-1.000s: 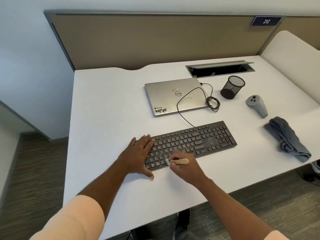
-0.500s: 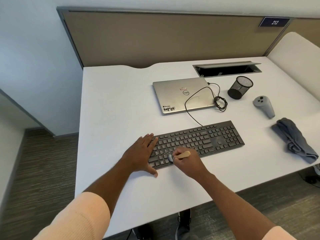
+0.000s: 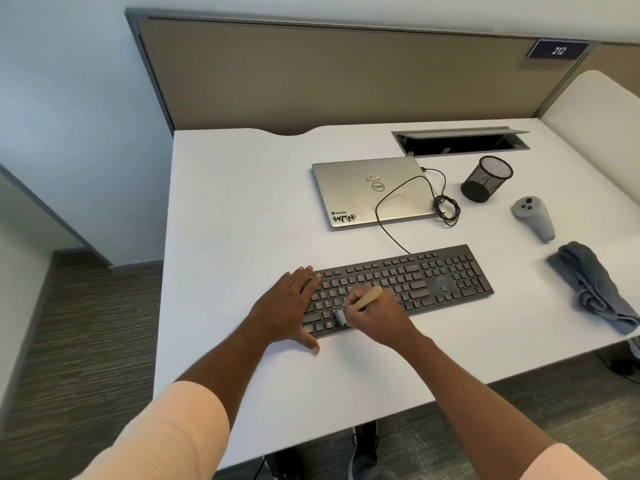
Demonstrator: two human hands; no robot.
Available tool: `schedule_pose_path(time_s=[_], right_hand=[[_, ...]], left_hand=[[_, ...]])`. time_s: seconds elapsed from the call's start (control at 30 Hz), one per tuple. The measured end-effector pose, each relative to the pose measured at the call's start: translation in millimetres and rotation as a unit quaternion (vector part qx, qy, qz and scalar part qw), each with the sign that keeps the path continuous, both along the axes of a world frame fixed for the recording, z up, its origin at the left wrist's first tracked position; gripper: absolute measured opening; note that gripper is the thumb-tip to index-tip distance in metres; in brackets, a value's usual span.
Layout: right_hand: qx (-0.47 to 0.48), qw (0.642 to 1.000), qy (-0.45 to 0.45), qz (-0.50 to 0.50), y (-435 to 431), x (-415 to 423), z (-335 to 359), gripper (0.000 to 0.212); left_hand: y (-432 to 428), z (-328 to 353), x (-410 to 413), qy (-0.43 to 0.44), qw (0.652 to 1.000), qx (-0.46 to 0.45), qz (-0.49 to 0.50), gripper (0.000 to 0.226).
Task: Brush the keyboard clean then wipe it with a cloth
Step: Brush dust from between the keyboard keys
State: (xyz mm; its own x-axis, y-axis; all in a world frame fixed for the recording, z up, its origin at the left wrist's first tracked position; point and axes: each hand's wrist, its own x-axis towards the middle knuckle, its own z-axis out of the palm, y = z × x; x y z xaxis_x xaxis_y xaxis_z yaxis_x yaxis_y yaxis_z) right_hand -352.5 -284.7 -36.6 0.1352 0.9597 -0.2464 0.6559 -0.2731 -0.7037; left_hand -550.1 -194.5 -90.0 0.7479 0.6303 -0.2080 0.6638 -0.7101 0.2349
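Since the earlier frames the tan wooden handle of the small pale-bristled brush [image 3: 367, 297] has tipped steeper, toward the upper right, while its bristles have stayed on the lower-left keys of the black full-size keyboard [image 3: 433, 278]. The right hand [image 3: 377, 320] curls its fingers round the handle in a pen-like pinch. The left hand [image 3: 287, 306] lies flat, fingers straight and together, on the keyboard's left end, thumb on the white desk [image 3: 242, 220] by its near edge. A crumpled grey cloth [image 3: 595, 289] lies at the frame's right edge, well apart from the keyboard. Bare desk spreads to the keyboard's left. Above it sit a closed silver laptop [image 3: 363, 192] and a black cable [image 3: 394, 233].
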Motion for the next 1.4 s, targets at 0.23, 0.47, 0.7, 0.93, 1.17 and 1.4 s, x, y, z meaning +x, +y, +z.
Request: schedule_pose_path(time_s=[0.23, 0.47, 0.7, 0.93, 1.17, 1.4], right_hand=[[-0.044, 0.998, -0.006, 0.041, -1.5, -10.3, 1.1, 0.009], [-0.038, 0.998, -0.014, 0.039, -0.8, -12.6, -0.1, 0.007], [0.016, 0.998, -0.01, 0.053, 4.3, -24.5, -5.4, 0.007], [0.001, 0.998, 0.007, 0.069, 7.3, -31.4, -5.6, 0.007], [-0.014, 0.99, -0.019, 0.141, 10.8, -42.7, -4.1, 0.008], [-0.025, 0.984, -0.002, 0.177, 9.5, -45.9, -5.6, 0.009]], left_hand=[[-0.2, 1.5, 0.1, 0.0, 1.0, -0.015, 0.005, 0.149], [-0.8, 2.7, 0.2, -0.002, 1.0, -0.02, 0.009, 0.149], [5.9, 7.5, -6.4, 0.009, 1.0, -0.02, -0.02, 0.152], [7.2, 8.0, -7.4, 0.007, 0.999, -0.024, -0.022, 0.153], [6.4, 12.8, -8.3, 0.006, 0.999, -0.021, -0.029, 0.151], [7.8, 8.4, -11.1, 0.004, 0.999, -0.031, -0.028, 0.151]])
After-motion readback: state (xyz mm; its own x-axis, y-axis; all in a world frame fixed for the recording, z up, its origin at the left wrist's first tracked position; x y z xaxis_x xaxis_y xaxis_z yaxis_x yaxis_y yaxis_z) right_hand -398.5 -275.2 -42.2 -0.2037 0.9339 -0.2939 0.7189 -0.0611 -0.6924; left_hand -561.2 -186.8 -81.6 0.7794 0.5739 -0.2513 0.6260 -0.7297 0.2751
